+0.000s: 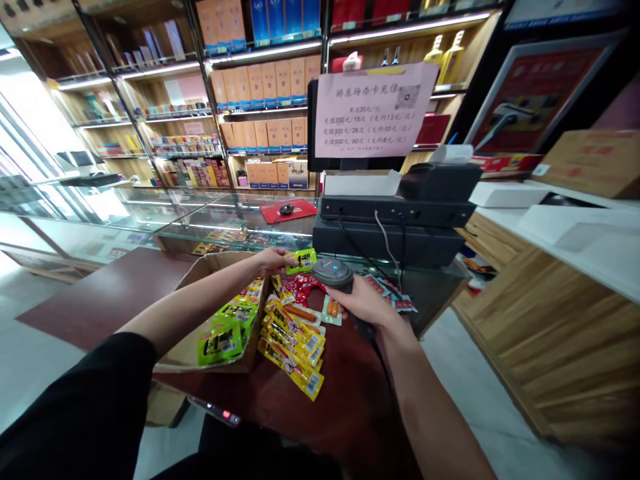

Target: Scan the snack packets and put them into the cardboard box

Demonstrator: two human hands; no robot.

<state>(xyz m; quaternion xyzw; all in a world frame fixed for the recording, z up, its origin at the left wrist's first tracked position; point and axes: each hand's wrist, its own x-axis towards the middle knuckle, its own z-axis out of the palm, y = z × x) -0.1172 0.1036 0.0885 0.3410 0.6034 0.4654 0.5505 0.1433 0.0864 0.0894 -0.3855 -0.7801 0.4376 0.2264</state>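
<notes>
Between the fingers of my left hand (274, 260) is a green snack packet (303, 261), raised above the back of the counter. My right hand (367, 303) is wrapped round a grey barcode scanner (332, 271), its head close to the packet's right end. Below them lie several yellow snack packets (293, 333), fanned out on the dark red tabletop (345, 373). Red packets (303, 288) and a small clear pack of sausages (333, 309) sit just under the scanner. Left of these, under my left forearm, a cardboard box (245, 363) holds more green packets (220, 343).
A cash register (387, 230) with a receipt printer (437, 181) stands behind the scanner, below a screen bearing a pink paper sign (373, 113). A mouse (286, 209) rests on a red pad upon the glass counter (225, 207). A wooden cabinet (545, 320) stands at right.
</notes>
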